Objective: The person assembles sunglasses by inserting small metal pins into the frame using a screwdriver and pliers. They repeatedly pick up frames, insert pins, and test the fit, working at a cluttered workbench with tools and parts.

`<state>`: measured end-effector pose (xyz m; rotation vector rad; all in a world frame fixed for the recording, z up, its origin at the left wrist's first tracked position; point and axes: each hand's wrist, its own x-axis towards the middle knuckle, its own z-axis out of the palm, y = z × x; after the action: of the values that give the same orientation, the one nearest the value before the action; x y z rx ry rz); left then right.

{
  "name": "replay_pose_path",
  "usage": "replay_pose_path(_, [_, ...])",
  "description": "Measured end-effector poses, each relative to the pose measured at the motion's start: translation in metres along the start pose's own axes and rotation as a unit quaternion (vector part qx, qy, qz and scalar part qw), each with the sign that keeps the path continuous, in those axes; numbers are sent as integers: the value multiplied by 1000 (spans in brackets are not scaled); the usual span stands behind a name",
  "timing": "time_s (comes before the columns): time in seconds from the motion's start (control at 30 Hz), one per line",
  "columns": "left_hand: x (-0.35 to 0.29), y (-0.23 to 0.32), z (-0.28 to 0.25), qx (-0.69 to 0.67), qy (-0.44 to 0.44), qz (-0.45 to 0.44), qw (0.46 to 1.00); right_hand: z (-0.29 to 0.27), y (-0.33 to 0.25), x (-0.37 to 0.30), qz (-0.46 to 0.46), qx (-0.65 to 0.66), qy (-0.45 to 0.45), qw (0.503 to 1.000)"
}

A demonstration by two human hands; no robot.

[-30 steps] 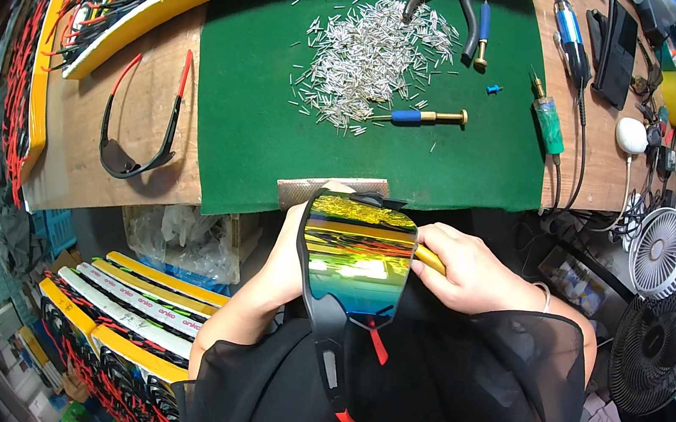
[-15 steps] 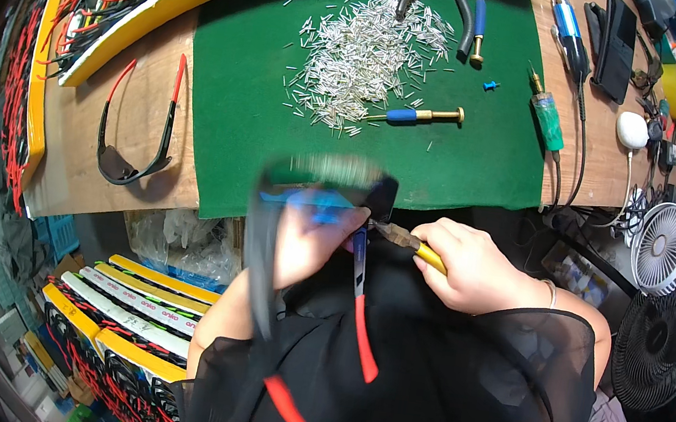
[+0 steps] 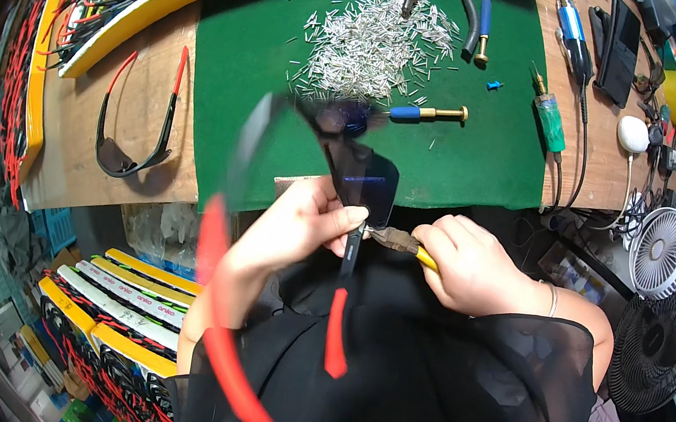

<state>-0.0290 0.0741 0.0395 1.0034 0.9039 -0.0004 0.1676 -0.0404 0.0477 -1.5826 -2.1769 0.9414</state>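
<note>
My left hand (image 3: 296, 221) pinches a pair of black sunglasses (image 3: 376, 184) near one hinge. The dark lenses point away from me, and the red-tipped temples hang toward my body; the left temple is smeared by motion. My right hand (image 3: 472, 264) is closed around worn pliers (image 3: 396, 238) with yellow handles. Their jaws meet the hinge area beside my left thumb; whether they grip a pin there is too small to tell. Beyond the sunglasses, a heap of small silvery pins (image 3: 367, 53) lies on the green mat (image 3: 480, 170).
A blue-handled screwdriver (image 3: 428, 113) lies beside the pins, with black-handled pliers (image 3: 470, 19) behind. Another pair of sunglasses (image 3: 129, 162) rests at left, near a yellow-edged box (image 3: 139, 5) of black-and-red frames. Corded tools, including a green-handled one (image 3: 549, 124), and a white fan (image 3: 661, 252) are at right.
The sunglasses have swung: the lenses now point farther out over the mat, and the left temple has moved leftward. My left hand has turned, its thumb now on the hinge. The pliers remain there.
</note>
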Motion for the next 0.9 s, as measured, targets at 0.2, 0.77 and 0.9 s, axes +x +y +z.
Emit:
replay_pose_path(0.2, [1, -10, 7, -6, 23, 51, 998, -5, 2, -1, 7, 12, -38, 999])
replay_pose_path(0.77, [-5, -34, 2, -19, 10, 199, 980, -14, 8, 4, 101, 259, -179, 944])
replay_pose_path(0.9, [-8, -31, 5, -28, 33, 166, 985, -16, 5, 5, 112, 253, -194, 941])
